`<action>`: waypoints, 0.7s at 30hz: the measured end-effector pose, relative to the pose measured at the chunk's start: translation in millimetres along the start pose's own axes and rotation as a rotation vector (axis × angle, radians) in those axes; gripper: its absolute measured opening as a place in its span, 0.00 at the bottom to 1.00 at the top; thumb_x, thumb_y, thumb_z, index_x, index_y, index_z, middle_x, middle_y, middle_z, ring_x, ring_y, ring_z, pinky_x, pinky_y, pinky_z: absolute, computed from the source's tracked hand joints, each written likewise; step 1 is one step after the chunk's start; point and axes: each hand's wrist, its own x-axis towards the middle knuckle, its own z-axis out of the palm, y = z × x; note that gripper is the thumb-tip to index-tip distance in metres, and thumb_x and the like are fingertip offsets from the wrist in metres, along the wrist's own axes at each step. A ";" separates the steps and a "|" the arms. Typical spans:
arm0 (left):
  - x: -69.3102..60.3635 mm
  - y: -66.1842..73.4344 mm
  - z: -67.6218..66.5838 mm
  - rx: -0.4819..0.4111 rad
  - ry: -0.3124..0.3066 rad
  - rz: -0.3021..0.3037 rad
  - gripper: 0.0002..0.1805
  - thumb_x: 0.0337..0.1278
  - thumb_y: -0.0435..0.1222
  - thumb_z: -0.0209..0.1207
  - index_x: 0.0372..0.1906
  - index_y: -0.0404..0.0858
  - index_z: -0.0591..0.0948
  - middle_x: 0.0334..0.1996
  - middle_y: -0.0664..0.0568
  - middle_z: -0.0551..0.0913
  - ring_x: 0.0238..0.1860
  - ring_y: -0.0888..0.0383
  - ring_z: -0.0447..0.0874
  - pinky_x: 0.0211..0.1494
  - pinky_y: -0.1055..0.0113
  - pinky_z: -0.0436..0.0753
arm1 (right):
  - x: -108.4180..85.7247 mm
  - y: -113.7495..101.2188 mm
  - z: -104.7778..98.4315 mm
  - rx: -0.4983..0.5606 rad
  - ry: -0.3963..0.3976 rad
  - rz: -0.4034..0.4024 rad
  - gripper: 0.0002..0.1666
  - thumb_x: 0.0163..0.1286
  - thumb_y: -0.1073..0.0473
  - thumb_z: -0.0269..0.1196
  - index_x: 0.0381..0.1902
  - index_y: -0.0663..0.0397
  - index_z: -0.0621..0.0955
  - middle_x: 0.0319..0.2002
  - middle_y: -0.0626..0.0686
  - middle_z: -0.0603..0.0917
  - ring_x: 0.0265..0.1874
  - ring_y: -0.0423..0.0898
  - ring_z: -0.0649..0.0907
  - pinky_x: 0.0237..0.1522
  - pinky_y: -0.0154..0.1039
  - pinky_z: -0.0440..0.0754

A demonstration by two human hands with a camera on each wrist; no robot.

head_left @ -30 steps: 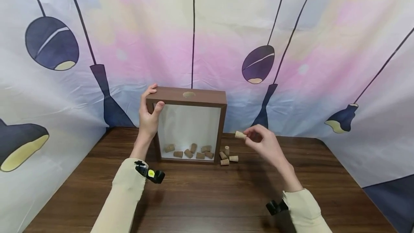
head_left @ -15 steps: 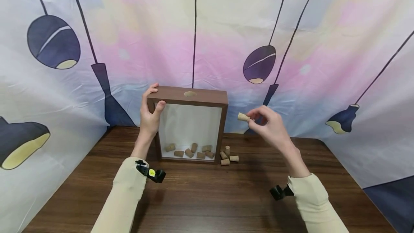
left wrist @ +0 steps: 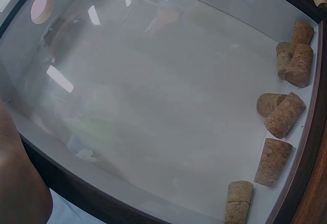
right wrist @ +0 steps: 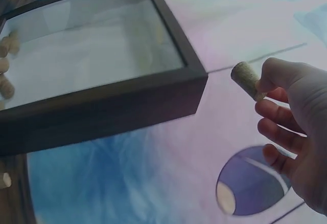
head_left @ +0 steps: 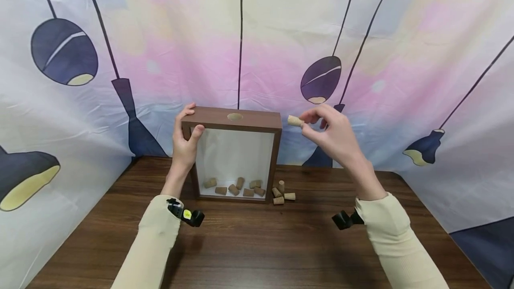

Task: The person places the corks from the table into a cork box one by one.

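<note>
A brown wooden box [head_left: 231,119] with a clear front stands upright on the table, with an oval hole [head_left: 234,116] in its top. The left hand [head_left: 185,139] grips its upper left corner, thumb on the front and fingers behind. Several corks [head_left: 234,189] lie at the bottom inside, seen closer as brown corks [left wrist: 285,115] in the left wrist view. Beyond the box's upper right corner, the right hand [head_left: 335,134] pinches a cork [head_left: 295,121] between thumb and fingers. The right wrist view shows that cork [right wrist: 247,81] in the right hand [right wrist: 301,116], apart from the box.
Several loose corks [head_left: 278,200] lie on the dark wooden table [head_left: 257,244] beside the box's lower right corner, one of them standing upright. A patterned curtain [head_left: 192,48] with printed lamps hangs close behind the box.
The right hand has risen with its cork from near table height to about the level of the box's top, lately shifting left. The left hand and the box have stayed in place.
</note>
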 end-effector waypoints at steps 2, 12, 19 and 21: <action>0.4 -1.2 -0.5 0.002 0.000 0.005 0.34 0.66 0.48 0.62 0.59 0.23 0.66 0.71 0.33 0.64 0.76 0.51 0.59 0.77 0.54 0.54 | 7.6 -6.1 1.3 0.002 -0.014 -0.023 0.07 0.62 0.63 0.66 0.38 0.51 0.86 0.35 0.47 0.83 0.37 0.43 0.76 0.37 0.37 0.72; -1.0 -2.1 -1.3 0.012 -0.002 0.012 0.33 0.66 0.48 0.62 0.60 0.24 0.67 0.71 0.36 0.65 0.76 0.51 0.59 0.78 0.52 0.52 | 42.8 -30.0 18.7 -0.021 -0.096 -0.159 0.07 0.61 0.64 0.65 0.38 0.55 0.85 0.35 0.51 0.82 0.37 0.46 0.77 0.39 0.37 0.70; -0.8 -2.1 -1.3 0.005 -0.012 0.006 0.33 0.66 0.47 0.61 0.60 0.24 0.66 0.71 0.34 0.64 0.76 0.50 0.58 0.77 0.53 0.54 | 59.6 -41.3 34.4 -0.031 -0.185 -0.155 0.07 0.62 0.63 0.64 0.38 0.56 0.84 0.36 0.52 0.83 0.39 0.46 0.78 0.46 0.41 0.75; -0.8 -1.8 -1.2 0.003 -0.007 0.005 0.34 0.66 0.48 0.62 0.60 0.24 0.66 0.71 0.34 0.64 0.76 0.50 0.58 0.77 0.53 0.54 | 64.0 -43.8 40.9 -0.048 -0.217 -0.152 0.07 0.62 0.63 0.64 0.39 0.56 0.84 0.36 0.52 0.83 0.39 0.48 0.78 0.47 0.42 0.75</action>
